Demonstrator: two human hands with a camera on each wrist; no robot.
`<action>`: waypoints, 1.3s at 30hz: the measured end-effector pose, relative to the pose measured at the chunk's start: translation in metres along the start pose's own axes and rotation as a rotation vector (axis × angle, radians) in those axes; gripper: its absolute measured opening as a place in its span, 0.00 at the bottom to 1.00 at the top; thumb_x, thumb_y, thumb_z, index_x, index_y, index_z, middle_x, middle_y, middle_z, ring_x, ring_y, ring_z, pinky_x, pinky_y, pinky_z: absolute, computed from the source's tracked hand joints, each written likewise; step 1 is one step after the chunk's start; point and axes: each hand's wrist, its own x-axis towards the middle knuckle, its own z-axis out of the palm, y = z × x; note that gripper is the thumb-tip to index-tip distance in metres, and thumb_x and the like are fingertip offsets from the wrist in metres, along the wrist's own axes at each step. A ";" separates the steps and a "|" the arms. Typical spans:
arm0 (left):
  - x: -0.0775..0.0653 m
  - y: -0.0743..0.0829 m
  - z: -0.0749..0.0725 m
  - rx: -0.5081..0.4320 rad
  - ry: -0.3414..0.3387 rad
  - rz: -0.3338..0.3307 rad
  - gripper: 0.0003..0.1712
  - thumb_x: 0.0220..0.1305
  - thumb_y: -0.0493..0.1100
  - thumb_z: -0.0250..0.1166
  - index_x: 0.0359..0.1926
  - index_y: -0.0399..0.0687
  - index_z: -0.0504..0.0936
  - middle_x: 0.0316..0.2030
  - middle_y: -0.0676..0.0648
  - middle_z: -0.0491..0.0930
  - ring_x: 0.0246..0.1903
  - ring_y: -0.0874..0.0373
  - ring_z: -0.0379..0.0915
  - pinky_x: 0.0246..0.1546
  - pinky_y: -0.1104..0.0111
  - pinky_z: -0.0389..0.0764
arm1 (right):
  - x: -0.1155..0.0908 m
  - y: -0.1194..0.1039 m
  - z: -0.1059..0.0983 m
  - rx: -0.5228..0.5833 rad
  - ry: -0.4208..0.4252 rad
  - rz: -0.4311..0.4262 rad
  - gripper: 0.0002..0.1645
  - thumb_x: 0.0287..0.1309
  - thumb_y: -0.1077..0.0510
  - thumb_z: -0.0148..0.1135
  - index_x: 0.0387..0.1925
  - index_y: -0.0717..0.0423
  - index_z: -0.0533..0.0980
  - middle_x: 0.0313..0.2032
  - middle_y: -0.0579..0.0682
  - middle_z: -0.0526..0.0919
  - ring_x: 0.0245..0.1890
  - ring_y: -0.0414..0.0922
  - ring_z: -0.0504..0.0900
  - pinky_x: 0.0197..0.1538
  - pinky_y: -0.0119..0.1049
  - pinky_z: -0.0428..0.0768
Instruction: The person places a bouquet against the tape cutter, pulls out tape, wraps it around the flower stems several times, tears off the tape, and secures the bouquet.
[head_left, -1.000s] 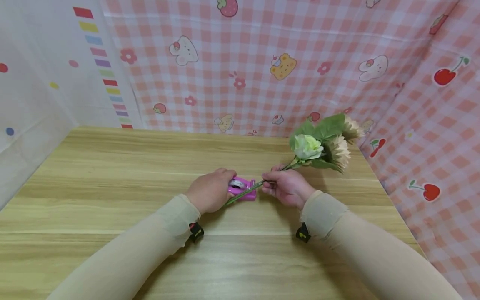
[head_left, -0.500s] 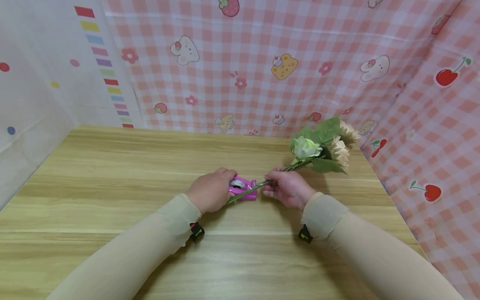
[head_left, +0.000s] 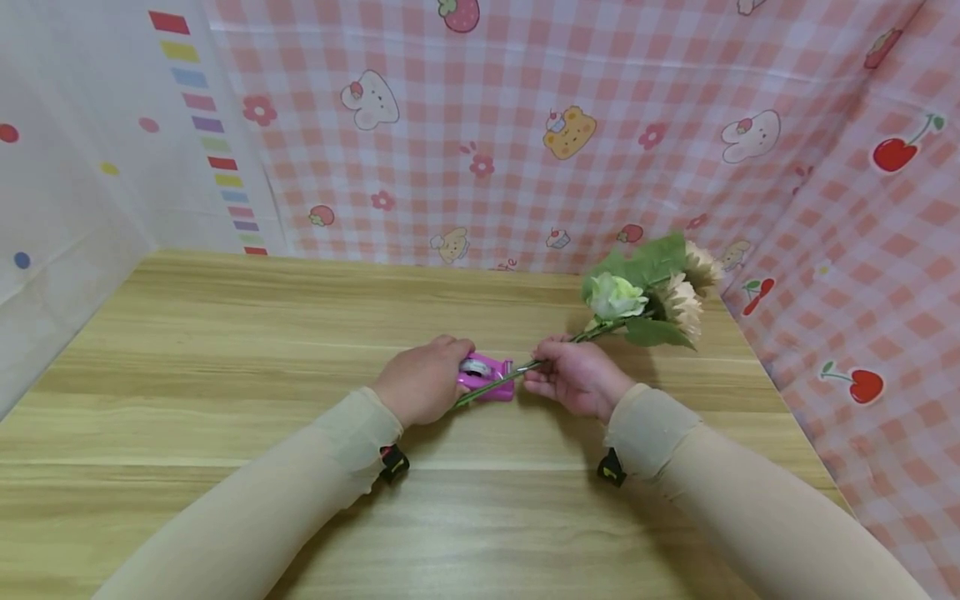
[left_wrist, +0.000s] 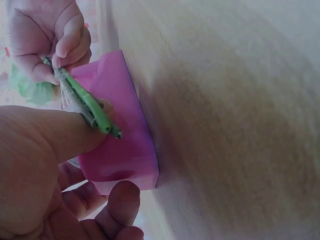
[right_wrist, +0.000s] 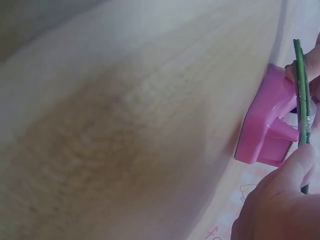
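A pink tape dispenser [head_left: 497, 390] with a roll of clear tape [head_left: 474, 367] stands on the wooden table. My left hand [head_left: 422, 381] grips its left end, thumb on the near side and fingers around the end in the left wrist view. My right hand [head_left: 579, 377] pinches the green stems [head_left: 487, 388] of a small bunch of artificial flowers [head_left: 617, 297], which slant across the dispenser. Their cut ends [left_wrist: 111, 131] lie by my left thumb. Something clear and shiny, like tape, shows on the stems [right_wrist: 302, 100]. The dispenser's toothed cutter [right_wrist: 288, 151] faces my right hand.
The wooden table [head_left: 225, 350] runs back to a pink checked cloth wall [head_left: 420, 150], with a similar cloth [head_left: 885, 283] on the right. A white dotted sheet [head_left: 67, 183] hangs at the left. The flower heads reach toward the back right corner.
My right hand has shifted very slightly to the right along the stems, and the flower heads have turned a little. The left hand and the tape dispenser have stayed in place.
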 end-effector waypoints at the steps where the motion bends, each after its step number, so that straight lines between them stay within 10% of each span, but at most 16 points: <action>1: 0.000 0.000 0.000 0.000 0.001 0.000 0.35 0.76 0.48 0.64 0.78 0.46 0.66 0.74 0.42 0.71 0.71 0.45 0.72 0.69 0.51 0.79 | 0.000 0.000 0.000 0.002 -0.004 0.001 0.12 0.74 0.66 0.50 0.31 0.54 0.70 0.27 0.50 0.80 0.28 0.43 0.83 0.41 0.34 0.90; 39: 0.003 -0.002 0.003 0.020 0.010 0.013 0.33 0.76 0.48 0.63 0.77 0.46 0.68 0.73 0.43 0.72 0.70 0.46 0.74 0.66 0.50 0.81 | -0.007 -0.006 -0.009 0.107 -0.068 -0.010 0.09 0.77 0.70 0.49 0.39 0.55 0.63 0.40 0.52 0.86 0.36 0.44 0.86 0.52 0.38 0.90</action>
